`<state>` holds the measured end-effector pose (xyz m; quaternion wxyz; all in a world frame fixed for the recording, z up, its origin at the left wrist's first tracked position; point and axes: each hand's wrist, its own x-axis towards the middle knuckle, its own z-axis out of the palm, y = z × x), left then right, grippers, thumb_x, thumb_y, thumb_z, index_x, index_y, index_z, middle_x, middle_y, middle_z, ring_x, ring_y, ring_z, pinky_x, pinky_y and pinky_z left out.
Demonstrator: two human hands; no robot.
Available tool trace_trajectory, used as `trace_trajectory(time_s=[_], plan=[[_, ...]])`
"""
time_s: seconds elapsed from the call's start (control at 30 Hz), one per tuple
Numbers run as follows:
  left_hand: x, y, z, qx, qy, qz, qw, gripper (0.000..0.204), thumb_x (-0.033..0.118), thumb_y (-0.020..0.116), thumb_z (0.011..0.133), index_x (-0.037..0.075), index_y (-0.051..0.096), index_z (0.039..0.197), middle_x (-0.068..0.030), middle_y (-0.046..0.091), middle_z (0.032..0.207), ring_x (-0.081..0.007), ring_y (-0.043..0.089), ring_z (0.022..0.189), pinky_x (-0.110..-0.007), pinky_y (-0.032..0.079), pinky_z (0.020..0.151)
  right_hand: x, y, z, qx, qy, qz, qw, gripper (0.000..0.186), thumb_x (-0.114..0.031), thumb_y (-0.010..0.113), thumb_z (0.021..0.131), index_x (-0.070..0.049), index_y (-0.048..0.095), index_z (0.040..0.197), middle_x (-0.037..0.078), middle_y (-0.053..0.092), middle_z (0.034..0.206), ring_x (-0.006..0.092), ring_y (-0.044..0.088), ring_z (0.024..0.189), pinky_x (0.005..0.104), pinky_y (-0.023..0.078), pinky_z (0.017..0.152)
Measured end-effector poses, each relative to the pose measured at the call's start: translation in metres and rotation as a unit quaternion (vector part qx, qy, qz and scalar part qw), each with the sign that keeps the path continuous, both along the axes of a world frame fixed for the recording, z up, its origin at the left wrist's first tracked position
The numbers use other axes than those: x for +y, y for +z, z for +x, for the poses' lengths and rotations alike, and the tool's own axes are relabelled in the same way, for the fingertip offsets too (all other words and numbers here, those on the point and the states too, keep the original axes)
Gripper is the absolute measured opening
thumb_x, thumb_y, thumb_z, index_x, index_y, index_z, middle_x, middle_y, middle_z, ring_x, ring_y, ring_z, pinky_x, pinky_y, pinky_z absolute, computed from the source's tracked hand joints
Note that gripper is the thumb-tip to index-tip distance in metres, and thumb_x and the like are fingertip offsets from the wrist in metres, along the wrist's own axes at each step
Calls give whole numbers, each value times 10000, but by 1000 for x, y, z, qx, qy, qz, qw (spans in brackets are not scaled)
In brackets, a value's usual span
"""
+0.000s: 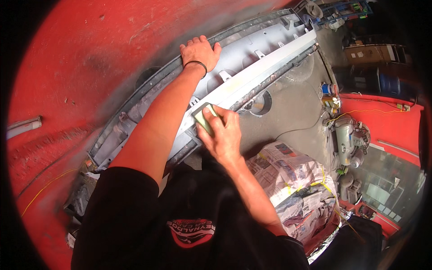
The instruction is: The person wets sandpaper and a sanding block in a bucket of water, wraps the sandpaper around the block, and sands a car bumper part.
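A long pale grey and white panel (pixel 240 81) with several small tabs along it lies slantwise on a dark, dusty support frame (pixel 100 143). My right hand (pixel 224 135) is closed around a sanding block (pixel 202 119), pale green with a dark edge, and holds it against the panel's near white strip. Farther off, my left hand (pixel 200 51), with a dark band at its wrist, rests on the panel's far side with its fingers stretched out. It holds nothing. The face of the block against the panel is hidden.
A red wall (pixel 58 81) rises behind the panel. Beneath it on the grey floor stands a round container (pixel 261 102). To the right are a newspaper-masked object (pixel 297 180), a blue-and-white can (pixel 329 88), a grey tank (pixel 345 141) and a dark cable (pixel 294 130).
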<state>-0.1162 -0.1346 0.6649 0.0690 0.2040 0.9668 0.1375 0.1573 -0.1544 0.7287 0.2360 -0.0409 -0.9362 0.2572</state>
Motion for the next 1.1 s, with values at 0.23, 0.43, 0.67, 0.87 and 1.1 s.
trace_trajectory(time_s=[0.23,0.43,0.67,0.87,1.1], plan=[[1,3,1,-15,-2,1,1000,699,612,459,1116,1,650,1395,-224,719,1413,-369,668,1357,-597,463,1137,114,-12,-45,76,-199,-13,977,409,-158,837,927,11,663,1256,229,666,1179,431,617,1063,556,495,929],[-2,-1,-2,-1,-4,-6,1000,706,614,443,1122,-1,642,1407,-230,718,1410,-369,668,1356,-602,470,1132,0,-15,3,35,-14,-41,998,524,-98,885,850,-92,699,1339,223,655,1329,440,621,1115,544,522,948],[3,4,-2,-6,-2,-1,1000,711,616,446,1122,-3,636,1415,-231,718,1412,-374,676,1347,-605,476,1130,88,-6,-39,42,-207,23,977,398,-142,805,957,-3,672,1306,228,685,1201,430,627,1074,531,507,922],[-2,5,-2,-15,0,-4,1000,703,609,441,1129,-5,637,1409,-237,718,1408,-380,685,1336,-604,473,1145,29,-5,-9,10,-21,67,997,504,-184,882,873,-68,708,1332,215,692,1323,434,653,1180,563,527,948],[3,1,-3,-23,1,-14,1000,667,568,404,1166,-12,629,1410,-246,722,1396,-381,703,1311,-614,442,1187,93,-2,-39,-1,-160,98,982,447,-169,820,953,-43,702,1365,226,683,1285,434,629,1165,547,523,958]])
